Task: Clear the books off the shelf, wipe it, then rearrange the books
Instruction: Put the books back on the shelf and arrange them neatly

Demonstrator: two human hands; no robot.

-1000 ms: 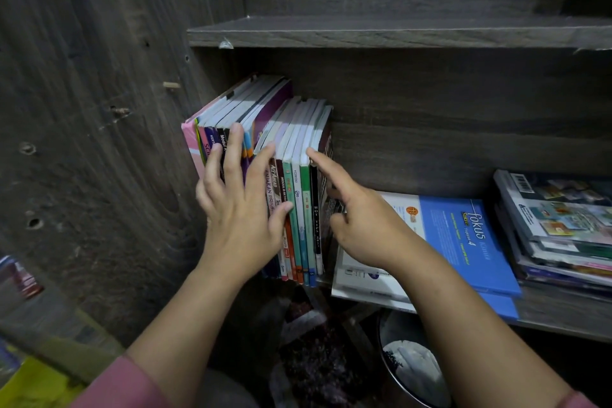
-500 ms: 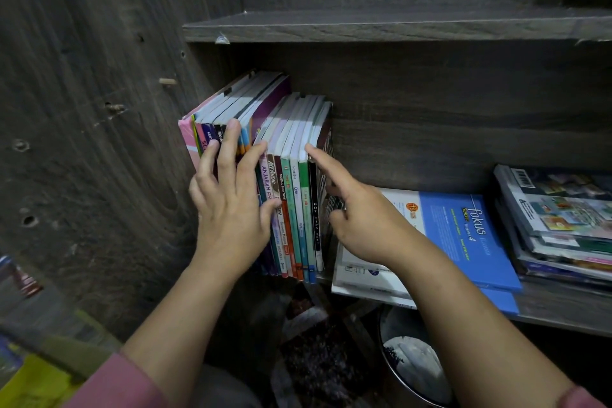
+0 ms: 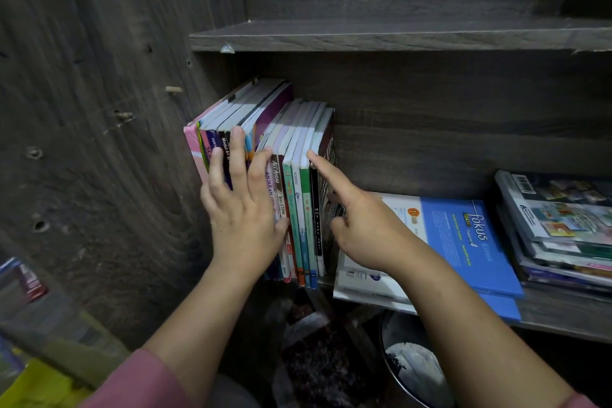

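Two hands on one row of upright books (image 3: 299,129), which stands at the far left end of the shelf (image 3: 563,320), tight against the dark wood side panel (image 3: 99,109).

The left hand (image 3: 245,212) is flat and open, with its fingers spread and straight, pressing on the spines of the left half of the row. It isn't gripping anything. Next to its fingers I can read "Modul A+", and just right of the hand there's "ANJAKAN", "ACE AHEAD" and "Teks STPM".

The right hand (image 3: 367,228) is basically pointing. Its index finger is stretched out with the tip on the top corner of the spines at the right end of the row, by a black spine, and the other fingers are curled in on nothing. The thumb sits by the last book's cover, but I can't tell if it touches.

Further right on the same shelf, a blue book (image 3: 463,242) lies flat under that wrist, with "fokus" and a "4" on its cover. Past it is a stack of books (image 3: 563,228) lying flat, with a barcode on top.
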